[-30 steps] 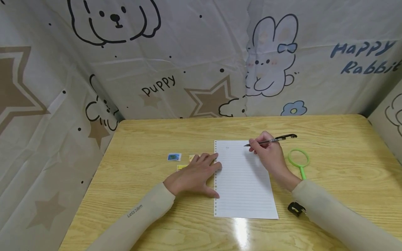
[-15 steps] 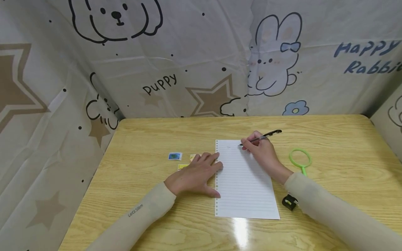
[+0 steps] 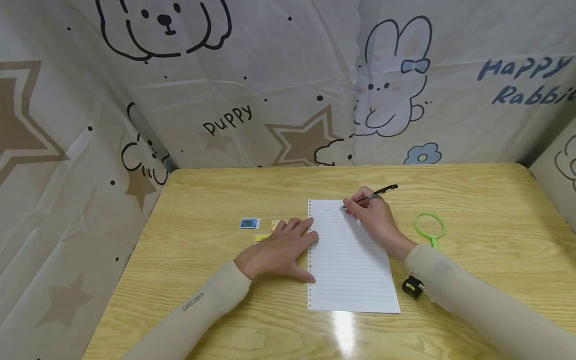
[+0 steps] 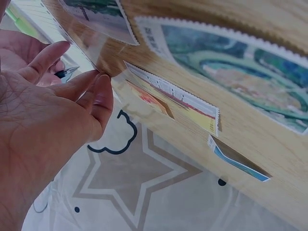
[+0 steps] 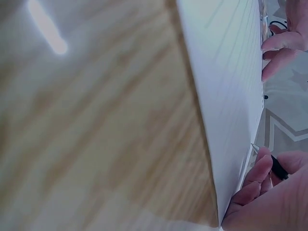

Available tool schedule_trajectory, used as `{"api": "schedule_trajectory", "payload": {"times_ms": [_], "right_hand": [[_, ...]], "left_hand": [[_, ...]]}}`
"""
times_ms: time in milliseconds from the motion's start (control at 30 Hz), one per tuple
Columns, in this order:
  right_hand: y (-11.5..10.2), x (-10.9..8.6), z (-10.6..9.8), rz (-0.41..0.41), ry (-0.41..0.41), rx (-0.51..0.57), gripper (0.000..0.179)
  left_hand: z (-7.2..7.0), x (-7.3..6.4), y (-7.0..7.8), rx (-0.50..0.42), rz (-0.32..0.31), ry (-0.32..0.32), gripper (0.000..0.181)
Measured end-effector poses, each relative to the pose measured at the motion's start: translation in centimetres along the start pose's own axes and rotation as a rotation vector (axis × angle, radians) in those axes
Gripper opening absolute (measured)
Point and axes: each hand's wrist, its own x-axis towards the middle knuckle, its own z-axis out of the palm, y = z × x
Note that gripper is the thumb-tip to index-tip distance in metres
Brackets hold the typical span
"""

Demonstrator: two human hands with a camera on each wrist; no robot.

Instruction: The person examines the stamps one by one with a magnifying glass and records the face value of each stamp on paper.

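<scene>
A white sheet of lined loose-leaf paper [image 3: 353,280], holes down its left side, lies on the table with faint small writing near the top. My left hand [image 3: 279,251] is spread across its left edge, fingertips and thumb on the margin. My right hand [image 3: 377,220] pinches a black pen [image 3: 384,190], tip down near the top lines. Beside and partly behind the left hand lie a blue stamp [image 3: 250,223], a yellow stamp [image 3: 261,239] and a pale stamp [image 3: 276,226]. In the left wrist view, a large green stamp [image 4: 240,72] lies close below the palm.
Right of the paper lies a green magnifying glass [image 3: 434,243], its handle partly behind the right sleeve. A small black object [image 3: 411,288] with a yellow-green patch sits against that sleeve. A printed cloth [image 3: 189,90] hangs behind the wooden table [image 3: 495,210].
My right hand and the pen have shifted left across the top of the paper, mostly in the first half second. More of the black object shows beside the sleeve. My left hand stays put.
</scene>
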Motion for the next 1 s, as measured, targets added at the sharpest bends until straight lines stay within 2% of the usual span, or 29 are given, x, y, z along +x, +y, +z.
{"api": "schedule_trajectory", "payload": {"times_ms": [633, 1000], "right_hand": [[0.30, -0.12, -0.20, 0.021, 0.016, 0.024, 0.021], [0.23, -0.17, -0.45, 0.016, 0.000, -0.008, 0.020]], "left_hand": [[0.20, 0.09, -0.15, -0.009, 0.003, 0.004, 0.080], [0.23, 0.13, -0.27, -0.019, 0.001, -0.001, 0.081]]}}
